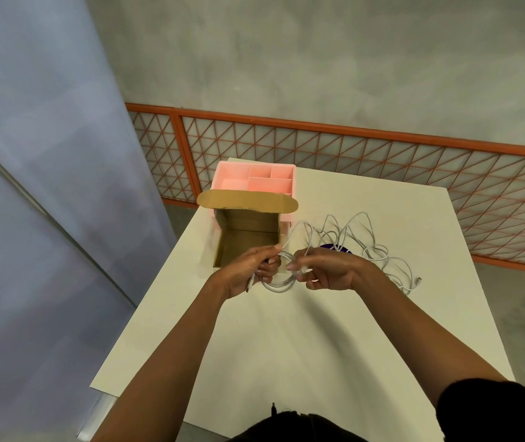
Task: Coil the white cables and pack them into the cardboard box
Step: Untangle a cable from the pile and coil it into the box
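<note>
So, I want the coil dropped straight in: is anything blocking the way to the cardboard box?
Nothing visible. The cardboard box stands open just beyond the coil, its flap folded back, and what shows of its inside is bare.

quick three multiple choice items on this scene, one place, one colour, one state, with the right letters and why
1. Where does the organizer stand?
A) behind the cardboard box
B) inside it
C) on the floor

2. What colour is the organizer?
A) green
B) pink
C) black

3. What state is the cardboard box in?
A) taped shut
B) open
C) crushed flat

Key: 1 A, it stands at the box's far side; 2 B, its compartments are pink; 3 B, its flap is folded back and its inside shows.
</note>
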The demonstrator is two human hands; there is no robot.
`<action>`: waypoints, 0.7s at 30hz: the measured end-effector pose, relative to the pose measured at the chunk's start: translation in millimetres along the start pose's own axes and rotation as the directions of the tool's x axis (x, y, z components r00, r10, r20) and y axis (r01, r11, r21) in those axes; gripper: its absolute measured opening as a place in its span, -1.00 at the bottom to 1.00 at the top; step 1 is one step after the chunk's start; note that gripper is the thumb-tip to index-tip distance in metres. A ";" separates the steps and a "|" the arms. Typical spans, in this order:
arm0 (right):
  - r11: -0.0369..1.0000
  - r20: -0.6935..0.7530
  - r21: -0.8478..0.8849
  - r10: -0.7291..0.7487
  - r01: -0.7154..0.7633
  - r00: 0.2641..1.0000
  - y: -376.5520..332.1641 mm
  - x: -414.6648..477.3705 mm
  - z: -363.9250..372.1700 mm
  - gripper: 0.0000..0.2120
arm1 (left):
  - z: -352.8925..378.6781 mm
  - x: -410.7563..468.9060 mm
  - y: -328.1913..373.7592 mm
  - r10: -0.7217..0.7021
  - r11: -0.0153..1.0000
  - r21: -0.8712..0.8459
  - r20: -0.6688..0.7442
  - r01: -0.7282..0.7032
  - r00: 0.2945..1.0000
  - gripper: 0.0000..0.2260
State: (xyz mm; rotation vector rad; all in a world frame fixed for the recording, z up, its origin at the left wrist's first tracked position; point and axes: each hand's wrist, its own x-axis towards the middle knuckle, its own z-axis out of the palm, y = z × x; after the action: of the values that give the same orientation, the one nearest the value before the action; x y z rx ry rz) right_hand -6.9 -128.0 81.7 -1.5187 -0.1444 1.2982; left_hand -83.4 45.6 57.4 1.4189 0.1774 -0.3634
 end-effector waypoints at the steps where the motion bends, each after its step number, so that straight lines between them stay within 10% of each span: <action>1: 1.000 0.010 -0.023 0.007 -0.006 1.000 -1.9 -0.8 0.1 -0.82 | 0.3 0.1 -0.3 0.004 1.000 0.011 -0.007 -0.004 1.000 -0.65; 11: 0.999 -0.165 -0.026 0.026 -0.030 0.986 -11.8 -1.5 -4.9 -0.91 | -4.1 5.8 1.5 0.013 1.000 -0.015 -0.223 -0.017 0.975 -0.67; 21: 0.845 -0.152 -0.535 -0.117 0.017 0.981 -36.2 -15.4 1.2 -0.78 | 6.0 13.5 -6.2 0.081 0.995 0.083 -0.337 -0.056 0.938 -0.73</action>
State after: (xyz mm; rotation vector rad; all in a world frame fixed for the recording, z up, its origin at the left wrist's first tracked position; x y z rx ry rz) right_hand 4.5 -122.6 119.0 -2.0761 -0.4710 1.1041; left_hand -73.5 37.1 48.0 1.5490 0.3983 -0.0639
